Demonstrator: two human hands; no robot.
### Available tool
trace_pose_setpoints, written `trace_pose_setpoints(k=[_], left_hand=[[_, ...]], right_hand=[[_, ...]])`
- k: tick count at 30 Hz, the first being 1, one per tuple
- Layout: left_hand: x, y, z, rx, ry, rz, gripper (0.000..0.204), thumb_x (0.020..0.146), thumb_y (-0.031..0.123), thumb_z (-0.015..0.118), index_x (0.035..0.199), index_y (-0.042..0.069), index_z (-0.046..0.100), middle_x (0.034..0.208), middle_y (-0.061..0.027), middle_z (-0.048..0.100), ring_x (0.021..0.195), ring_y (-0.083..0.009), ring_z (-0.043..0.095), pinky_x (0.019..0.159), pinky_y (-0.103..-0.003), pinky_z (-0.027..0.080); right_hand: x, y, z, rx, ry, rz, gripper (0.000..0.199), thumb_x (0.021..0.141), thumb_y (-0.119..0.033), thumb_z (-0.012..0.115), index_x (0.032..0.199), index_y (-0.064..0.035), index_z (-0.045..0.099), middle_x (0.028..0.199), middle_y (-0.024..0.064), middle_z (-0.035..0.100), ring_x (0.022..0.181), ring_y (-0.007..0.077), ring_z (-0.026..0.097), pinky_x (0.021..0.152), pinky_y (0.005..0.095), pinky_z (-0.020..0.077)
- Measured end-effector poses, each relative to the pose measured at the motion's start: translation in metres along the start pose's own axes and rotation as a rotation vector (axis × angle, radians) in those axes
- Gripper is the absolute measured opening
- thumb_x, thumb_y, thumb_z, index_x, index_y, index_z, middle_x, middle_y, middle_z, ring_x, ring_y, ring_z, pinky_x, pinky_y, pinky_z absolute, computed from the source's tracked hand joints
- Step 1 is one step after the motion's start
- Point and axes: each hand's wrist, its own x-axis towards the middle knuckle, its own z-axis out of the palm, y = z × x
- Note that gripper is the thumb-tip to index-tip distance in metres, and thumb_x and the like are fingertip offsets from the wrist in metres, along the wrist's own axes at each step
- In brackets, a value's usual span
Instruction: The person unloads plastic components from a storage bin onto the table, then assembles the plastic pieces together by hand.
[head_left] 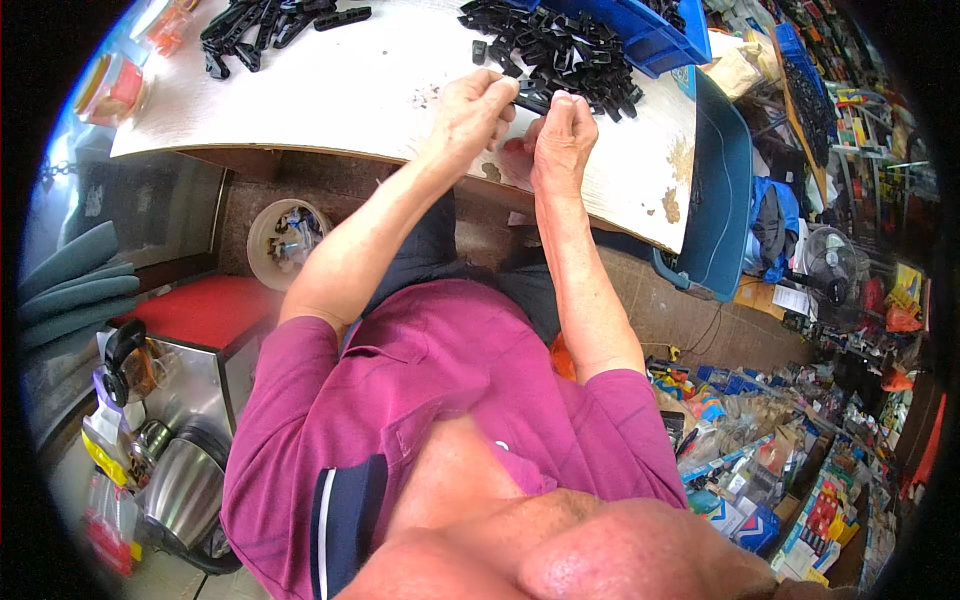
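Note:
Both my hands are raised over the near edge of a worn white table [330,95]. My left hand [472,112] and my right hand [562,135] pinch the two ends of one small black plastic part [530,97] held between them. Just beyond my fingers lies a heap of several similar black plastic parts [565,50]. A blue plastic bin [640,30] stands behind that heap. A second, smaller cluster of black parts [270,20] lies at the far left of the table.
A beige bucket [285,235] stands under the table, beside a red stool [200,305]. A blue chair [720,190] is at the right. Metal kettles [180,490] sit low left. Shelves of packaged goods [790,470] fill the right side.

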Motion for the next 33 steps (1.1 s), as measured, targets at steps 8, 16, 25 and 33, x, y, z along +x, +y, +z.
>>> trace_pose_setpoints(k=[8, 16, 25, 33], left_hand=[[-0.014, -0.012, 0.032, 0.088, 0.067, 0.182, 0.030, 0.099, 0.027, 0.060, 0.107, -0.001, 0.064, 0.072, -0.0014, 0.060, 0.056, -0.0066, 0.056, 0.046, -0.023, 0.047], [0.031, 0.003, -0.025, 0.592, 0.219, 0.444, 0.027, 0.097, 0.030, 0.059, 0.103, 0.005, 0.068, 0.078, -0.0084, 0.067, 0.064, -0.0218, 0.065, 0.058, -0.033, 0.053], [0.076, 0.002, -0.041, 1.390, 0.293, 0.714, 0.015, 0.091, 0.011, 0.053, 0.094, 0.006, 0.067, 0.102, -0.0167, 0.072, 0.089, -0.0360, 0.069, 0.082, -0.046, 0.053], [0.054, 0.006, -0.035, 0.863, 0.288, 0.668, 0.026, 0.090, 0.012, 0.059, 0.112, 0.004, 0.067, 0.085, -0.0152, 0.073, 0.079, -0.0277, 0.072, 0.078, -0.037, 0.055]], right_hand=[[0.003, -0.004, -0.010, -0.210, 0.066, -0.105, 0.029, 0.092, -0.023, 0.056, 0.075, 0.0008, 0.056, 0.068, 0.0011, 0.053, 0.065, 0.0101, 0.043, 0.057, 0.0313, 0.0388], [0.000, -0.026, -0.003, 0.159, 0.075, 0.217, 0.033, 0.096, -0.028, 0.052, 0.073, -0.0051, 0.047, 0.056, -0.0003, 0.038, 0.051, 0.0134, 0.040, 0.055, 0.0416, 0.0497], [0.057, -0.052, -0.096, 0.197, 0.428, 0.306, 0.036, 0.094, -0.032, 0.051, 0.101, 0.0035, 0.049, 0.055, 0.0051, 0.031, 0.045, 0.0219, 0.040, 0.067, 0.0667, 0.0571], [0.060, -0.052, -0.126, 0.118, 0.598, 0.327, 0.049, 0.091, -0.034, 0.058, 0.121, 0.0045, 0.052, 0.055, 0.0092, 0.039, 0.063, 0.0281, 0.054, 0.070, 0.0685, 0.0562]])
